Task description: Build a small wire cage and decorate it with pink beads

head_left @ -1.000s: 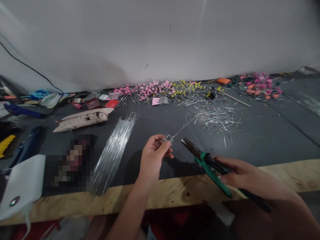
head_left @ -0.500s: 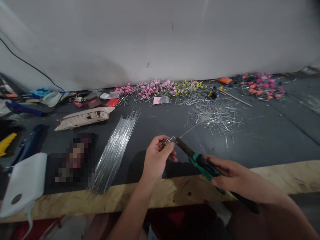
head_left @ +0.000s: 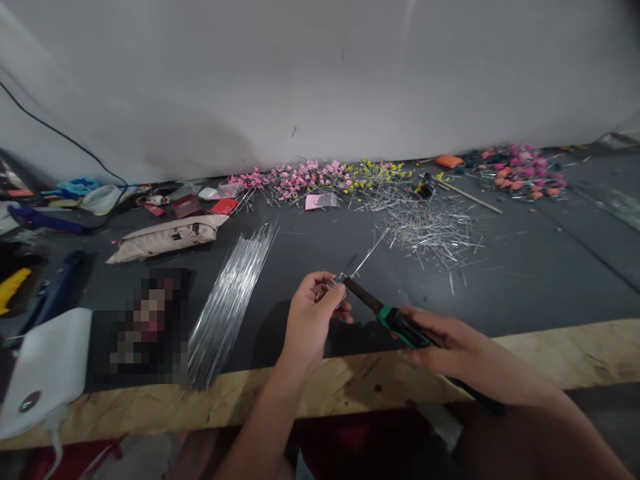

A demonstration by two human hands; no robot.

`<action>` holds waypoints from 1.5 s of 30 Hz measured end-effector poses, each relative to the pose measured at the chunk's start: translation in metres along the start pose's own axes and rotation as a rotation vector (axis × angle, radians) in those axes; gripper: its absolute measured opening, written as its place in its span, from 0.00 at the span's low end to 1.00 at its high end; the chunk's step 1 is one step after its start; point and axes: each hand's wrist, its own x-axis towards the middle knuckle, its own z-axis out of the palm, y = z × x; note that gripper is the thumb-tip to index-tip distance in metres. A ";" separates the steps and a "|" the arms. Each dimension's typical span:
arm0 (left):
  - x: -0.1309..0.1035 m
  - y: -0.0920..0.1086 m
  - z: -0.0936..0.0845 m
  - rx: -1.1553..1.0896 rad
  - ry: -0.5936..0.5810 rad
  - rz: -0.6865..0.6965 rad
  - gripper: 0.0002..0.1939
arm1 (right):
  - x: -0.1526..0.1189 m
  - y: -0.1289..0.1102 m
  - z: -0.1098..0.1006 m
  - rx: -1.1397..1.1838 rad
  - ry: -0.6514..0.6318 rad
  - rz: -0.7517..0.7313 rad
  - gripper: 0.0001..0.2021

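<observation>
On a dark worktop (head_left: 505,300), at far left, a yellow handle (head_left: 14,290) beside a dark blue-handled tool (head_left: 57,290); nearer, a white power bank-like block (head_left: 55,363) with a pale cable at its lower end. Farther back, a purple-blue handle (head_left: 47,220) and a shallow translucent cup (head_left: 101,199). Next, a flat dark item (head_left: 147,327), blurred out by pixels, and behind it a creased beige packet (head_left: 170,240), lying lengthwise. Then a bundle of straight silver wires (head_left: 233,297), slanting away from the front edge, with a small red packet (head_left: 224,207) beyond.

Near the middle, left hand (head_left: 311,317) closed, thumb against fingers, gripping a bent wire piece (head_left: 330,285); from it, a thin stem (head_left: 369,254) reaching up and right toward the loose wires. At the back, pink flower-topped stems (head_left: 305,177), then yellow-topped stems (head_left: 375,175).

Right of the left hand, green-and-black pliers (head_left: 383,312), tip at the wire just beside the left thumb; impossible to tell whether pinched tight on it. Right hand (head_left: 457,343) wrapped around the plier handles. Behind, a scattered heap of short wires (head_left: 433,230); farther right, a thin wooden stick (head_left: 473,196), an orange packet (head_left: 449,161), and magenta and orange flower-topped stems (head_left: 527,170).
</observation>
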 end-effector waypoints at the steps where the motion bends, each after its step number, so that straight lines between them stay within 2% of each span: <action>1: 0.000 0.000 0.000 -0.001 0.004 0.000 0.10 | 0.001 0.000 0.001 0.001 0.001 0.001 0.22; 10: -0.001 0.004 0.003 -0.015 0.027 0.009 0.08 | 0.002 -0.004 0.005 0.005 -0.012 0.021 0.21; 17: -0.001 0.003 0.001 -0.026 0.018 0.019 0.08 | 0.001 -0.002 0.004 0.030 0.041 0.024 0.24; 35: -0.001 0.003 -0.003 -0.015 0.013 0.029 0.08 | 0.008 -0.002 0.011 -0.043 0.032 -0.024 0.18; 39: 0.001 0.012 -0.007 -0.072 -0.011 -0.002 0.10 | 0.016 -0.002 0.015 -0.047 0.063 -0.022 0.13; 41: 0.000 0.014 -0.008 -0.163 -0.019 -0.008 0.16 | 0.023 -0.001 0.017 -0.027 0.091 -0.053 0.11; 43: -0.001 0.011 -0.006 -0.258 -0.001 0.010 0.22 | 0.030 -0.002 0.020 -0.019 0.141 -0.102 0.11; 45: -0.004 0.003 -0.001 -0.291 0.013 0.029 0.23 | 0.038 -0.004 0.025 -0.015 0.195 -0.170 0.10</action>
